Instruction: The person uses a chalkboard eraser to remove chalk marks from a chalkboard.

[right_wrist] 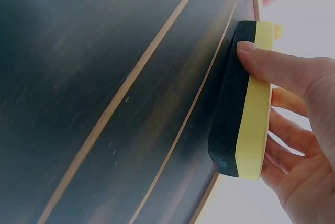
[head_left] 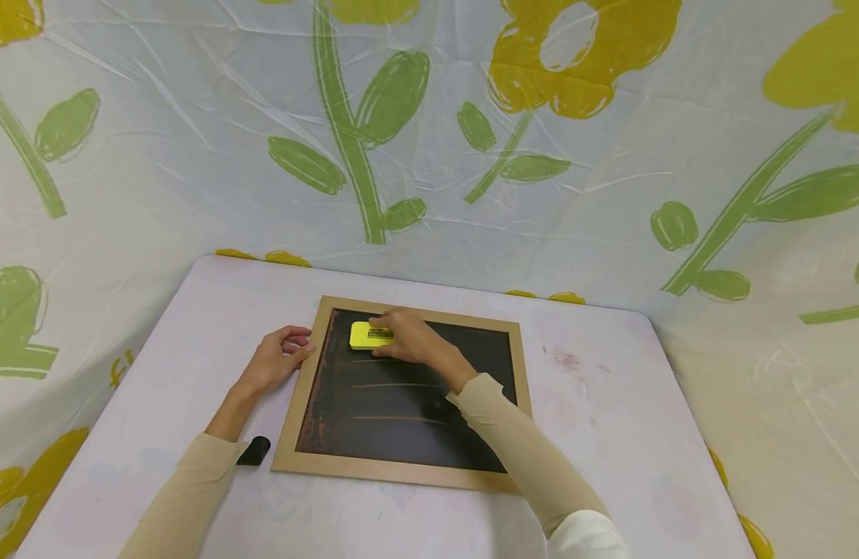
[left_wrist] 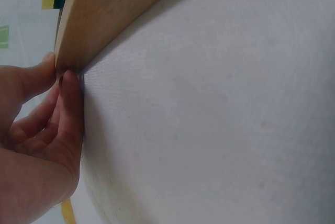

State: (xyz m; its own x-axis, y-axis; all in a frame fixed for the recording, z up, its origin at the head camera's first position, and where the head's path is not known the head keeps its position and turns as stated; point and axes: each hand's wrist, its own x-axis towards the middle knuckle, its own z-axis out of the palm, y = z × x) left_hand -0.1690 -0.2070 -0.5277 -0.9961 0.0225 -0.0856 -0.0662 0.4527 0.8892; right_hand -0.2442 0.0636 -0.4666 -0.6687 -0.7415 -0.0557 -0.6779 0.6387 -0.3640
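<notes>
A blackboard (head_left: 394, 470) with a light wooden frame lies on the table, with several tan lines (head_left: 394, 385) across its dark surface. My right hand (head_left: 410, 338) grips a yellow eraser (head_left: 361, 335) with a black felt layer, near the board's upper left. In the right wrist view the thumb presses the felt side of the eraser (right_wrist: 246, 124), and the fingers curl behind its yellow back. The felt faces the board. At the frame's left edge, my left hand (head_left: 278, 359) pinches the wood; the left wrist view shows thumb and a fingertip at the frame (left_wrist: 104, 20).
A small black object (head_left: 254, 450) with a rounded end lies left of the blackboard, partly hidden by the left sleeve. Reddish smudges (head_left: 565, 359) mark the white table (head_left: 611, 435) on the right. A flower-printed sheet (head_left: 429, 155) hangs behind and around the table.
</notes>
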